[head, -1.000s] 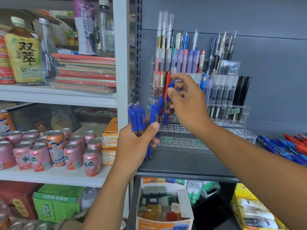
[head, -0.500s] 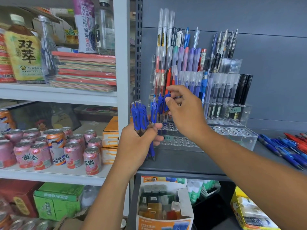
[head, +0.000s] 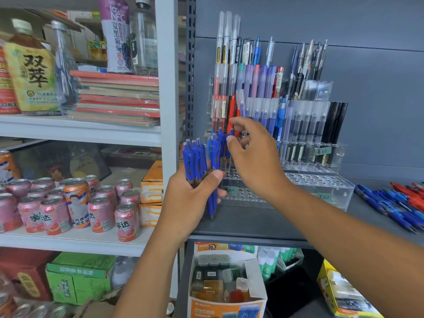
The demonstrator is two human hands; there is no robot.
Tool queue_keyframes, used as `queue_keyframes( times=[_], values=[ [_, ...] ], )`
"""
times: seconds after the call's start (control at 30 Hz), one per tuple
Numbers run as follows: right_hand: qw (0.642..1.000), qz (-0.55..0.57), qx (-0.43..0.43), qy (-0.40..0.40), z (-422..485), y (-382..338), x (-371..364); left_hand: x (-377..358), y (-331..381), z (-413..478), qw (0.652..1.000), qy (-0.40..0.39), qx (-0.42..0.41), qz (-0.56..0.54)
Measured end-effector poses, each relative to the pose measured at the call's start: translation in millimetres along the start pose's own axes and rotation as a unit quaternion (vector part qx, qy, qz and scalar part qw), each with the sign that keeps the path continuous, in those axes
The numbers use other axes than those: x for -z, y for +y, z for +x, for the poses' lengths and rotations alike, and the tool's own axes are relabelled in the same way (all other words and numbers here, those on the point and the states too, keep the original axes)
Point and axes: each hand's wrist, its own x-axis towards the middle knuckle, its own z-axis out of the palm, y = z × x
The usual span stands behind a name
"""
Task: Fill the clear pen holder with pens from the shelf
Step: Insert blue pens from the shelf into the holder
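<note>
Together, hands [head: 190,198] on blue pens [head: 195,159].

So the dark grey metal shelf [head: 286,223] has the clear tiered acrylic pen holder [head: 321,182] standing on it, with a heap of loose blue and red click pens [head: 394,203] lying off to the right. Next door, the lower white shelf board [head: 68,243] carries pink drink cans [head: 101,214], and the upper white shelf board [head: 80,131] a stack of red notebooks [head: 119,99] plus bottles
</note>
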Motion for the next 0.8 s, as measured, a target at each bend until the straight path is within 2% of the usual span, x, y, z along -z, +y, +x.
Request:
queue_keyframes(
  times=[0.13,0.23,0.37,0.43,0.63,0.8],
  values=[
    [1.000,0.012,0.023,0.013,-10.4,-9.3,0.8,0.7,-1.7,1.2,1.000,-0.006,-0.004,-0.005],
    [0.999,0.026,0.022,-0.021,-21.2,-14.3,-1.6,1.7,-1.7,2.0,0.999,-0.021,-0.024,-0.009],
    [0.994,0.068,-0.020,-0.080,-31.7,-13.7,-8.3,2.0,-0.7,1.0,0.998,-0.033,-0.052,-0.014],
    [0.990,0.106,-0.046,-0.083,-30.5,-14.1,-7.1,1.8,-0.9,0.7,0.998,-0.034,-0.049,-0.025],
    [0.973,0.213,-0.090,-0.018,-12.3,-24.2,6.8,4.0,-7.2,5.1,0.999,-0.001,-0.025,-0.044],
    [0.977,0.201,-0.056,0.042,6.4,-21.4,18.0,4.3,-6.6,4.6,0.999,0.003,-0.033,-0.025]
  ],
)
